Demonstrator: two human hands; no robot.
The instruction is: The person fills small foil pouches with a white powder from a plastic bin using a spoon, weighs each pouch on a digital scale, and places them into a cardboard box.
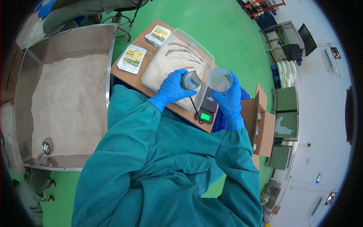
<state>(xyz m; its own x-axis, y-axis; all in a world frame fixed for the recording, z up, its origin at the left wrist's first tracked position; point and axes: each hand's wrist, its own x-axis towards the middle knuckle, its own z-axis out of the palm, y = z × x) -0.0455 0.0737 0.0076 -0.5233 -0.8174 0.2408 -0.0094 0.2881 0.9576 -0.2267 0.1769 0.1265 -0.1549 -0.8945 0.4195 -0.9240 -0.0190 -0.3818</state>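
My left hand (173, 88), in a blue glove, grips an open foil pouch (190, 81) above a clear plastic tub (147, 79) of pale powder (177, 56). To its right, my right hand (230, 99), gloved too, holds a translucent plastic cup (219, 79). Whether the pouch or the cup contains anything cannot be told. Below the hands, a digital scale (210, 103) with a lit green display stands against the tub. A dark thin-handled utensil (195, 109) reaches from the tub's edge over the scale. Two groups of labelled pouches (132, 59) lie left of the tub on cardboard (173, 110).
A big metal bin (109, 65) of pale powder, with a metal scoop (46, 147) in it, stands at the left. An open cardboard box (266, 134) is at the right. A blue plastic crate (219, 122) supports the cardboard. Another person's leg (73, 15) is at the upper left.
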